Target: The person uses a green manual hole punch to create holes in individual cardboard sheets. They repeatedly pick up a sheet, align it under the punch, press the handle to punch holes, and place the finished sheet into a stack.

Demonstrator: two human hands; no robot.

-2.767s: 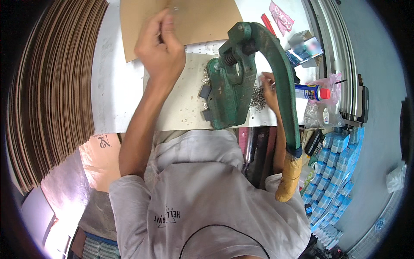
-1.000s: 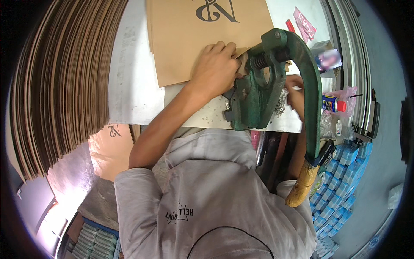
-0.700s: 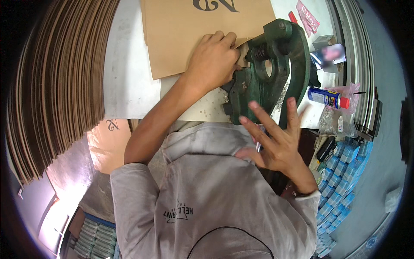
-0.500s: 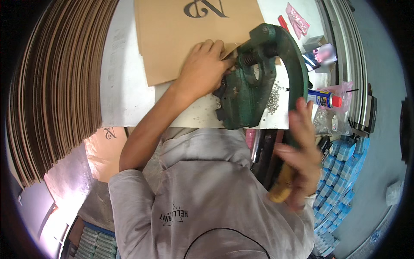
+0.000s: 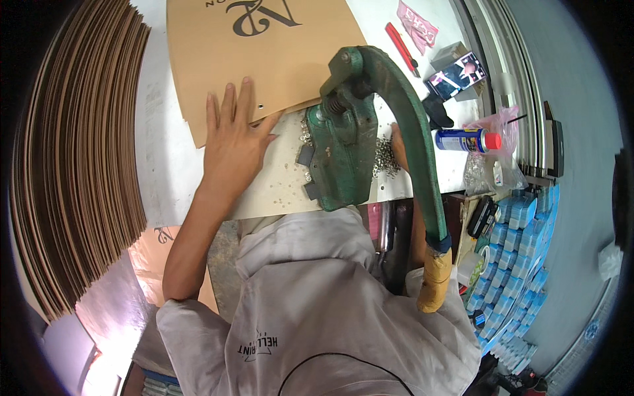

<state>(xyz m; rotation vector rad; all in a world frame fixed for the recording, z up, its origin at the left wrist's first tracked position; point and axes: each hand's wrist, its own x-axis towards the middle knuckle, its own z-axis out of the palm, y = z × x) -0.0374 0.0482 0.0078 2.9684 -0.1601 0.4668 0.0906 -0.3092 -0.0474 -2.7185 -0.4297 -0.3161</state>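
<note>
The brown card sheet (image 5: 264,59) lies flat on the white counter (image 5: 165,165), its near corner pushed up against the green press (image 5: 343,158). A small punched hole shows near that corner, just beside the fingertips. The left hand (image 5: 231,142) rests palm down on the sheet's near edge, fingers spread and flat, its grip apart and pressing rather than clasping. The right hand (image 5: 398,146) is mostly hidden behind the press lever (image 5: 416,152); it reaches into the heap of small metal eyelets (image 5: 385,158) right of the press, and whether its grip is together or apart cannot be told. The lever curves down toward the person, ending in a tape-wrapped handle (image 5: 434,284) that hangs free, untouched. More eyelets lie scattered on the counter left of the press base. A spray can (image 5: 465,140) with a red cap lies beyond the right hand, and a red cutter (image 5: 401,46) lies further back. A tall stack of brown sheets (image 5: 79,152) fills the left side.
</note>
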